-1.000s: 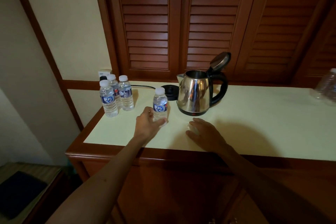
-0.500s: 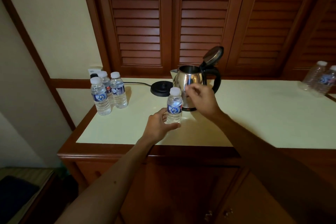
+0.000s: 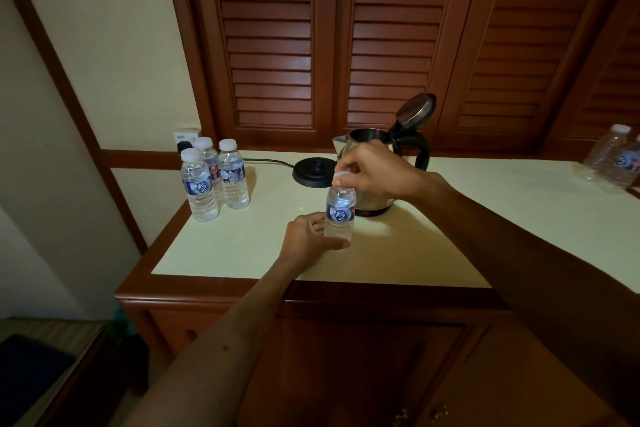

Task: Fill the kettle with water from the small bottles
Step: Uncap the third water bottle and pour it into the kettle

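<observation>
Standing upright on the pale countertop (image 3: pixel 450 218), just in front of the kettle (image 3: pixel 372 198): a small water bottle (image 3: pixel 340 213). Gripping its lower body from the left with curled fingers and thumb: the left hand (image 3: pixel 310 239). Pinching the white cap (image 3: pixel 341 177) from above with curled fingertips: the right hand (image 3: pixel 377 172). Sitting off its black base (image 3: pixel 313 172), lid (image 3: pixel 415 110) tipped open and handle facing right. Lying just left of the kettle with a cord running toward the wall. Clustering near the left back corner: three more full bottles (image 3: pixel 214 177). Resting well apart at the far right edge: an emptier-looking bottle (image 3: pixel 609 158). Rising behind everything: wooden louvered doors (image 3: pixel 329 45).
</observation>
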